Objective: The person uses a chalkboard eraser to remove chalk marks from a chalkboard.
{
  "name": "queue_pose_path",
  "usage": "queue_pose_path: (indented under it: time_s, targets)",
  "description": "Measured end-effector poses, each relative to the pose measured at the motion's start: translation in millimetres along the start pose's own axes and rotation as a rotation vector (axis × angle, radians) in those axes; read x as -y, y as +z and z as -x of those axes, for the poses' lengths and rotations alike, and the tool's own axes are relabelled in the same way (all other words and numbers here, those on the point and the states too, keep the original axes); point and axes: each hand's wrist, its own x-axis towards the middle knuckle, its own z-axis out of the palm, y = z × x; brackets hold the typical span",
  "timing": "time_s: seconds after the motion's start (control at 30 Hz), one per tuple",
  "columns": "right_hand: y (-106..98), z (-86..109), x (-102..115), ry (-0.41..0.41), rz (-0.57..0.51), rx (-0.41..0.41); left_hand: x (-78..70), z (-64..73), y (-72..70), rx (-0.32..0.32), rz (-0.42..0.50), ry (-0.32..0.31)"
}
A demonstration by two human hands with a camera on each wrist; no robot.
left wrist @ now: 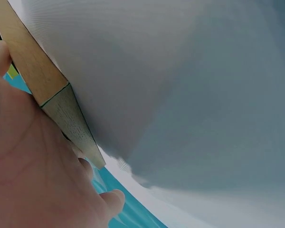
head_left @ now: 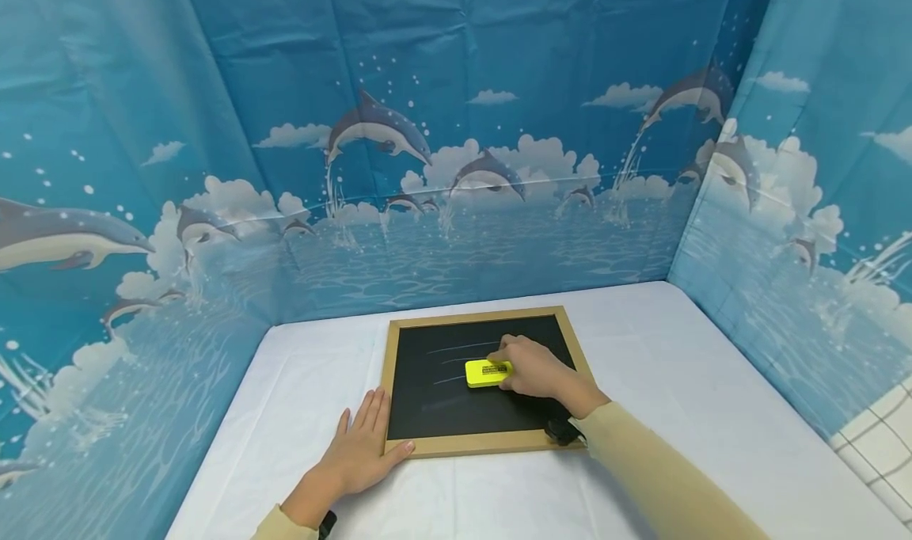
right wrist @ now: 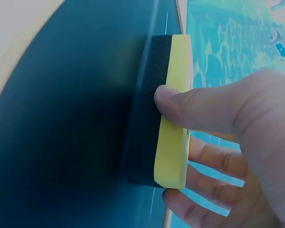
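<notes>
A small blackboard [head_left: 470, 413] with a light wooden frame lies on the white-covered table. Thin chalk lines [head_left: 449, 380] run across its upper middle, with a faint smear lower left. My right hand [head_left: 537, 370] grips a yellow board eraser [head_left: 479, 374], thumb on one long side and fingers round the other. In the right wrist view the eraser's black felt [right wrist: 149, 109] faces the board surface, right up against it. At the lower left corner my left hand [head_left: 359, 449] rests with straight fingers along the wooden frame [left wrist: 35, 61], its thumb on the bottom edge.
White cloth [head_left: 655, 382] covers the table around the board. Blue dolphin-printed curtains [head_left: 484, 239] stand along the back and both sides. White tiles [head_left: 879, 445] show at the far right. A dark wrist device [head_left: 563, 431] hangs under the right wrist, over the frame.
</notes>
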Motion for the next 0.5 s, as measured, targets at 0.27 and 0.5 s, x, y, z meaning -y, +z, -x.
queue_pose_path:
  time_s: [0.27,0.5]
  targets:
    - [14.9,-27.5,31.4,-0.022,-0.068,0.012,-2.0,-3.6,-1.8,0.017,0.001,-0.029]
    - [26.9,-43.0,55.1,-0.072,-0.059,0.013,-1.2,-4.6,1.9,0.017,-0.003,-0.024]
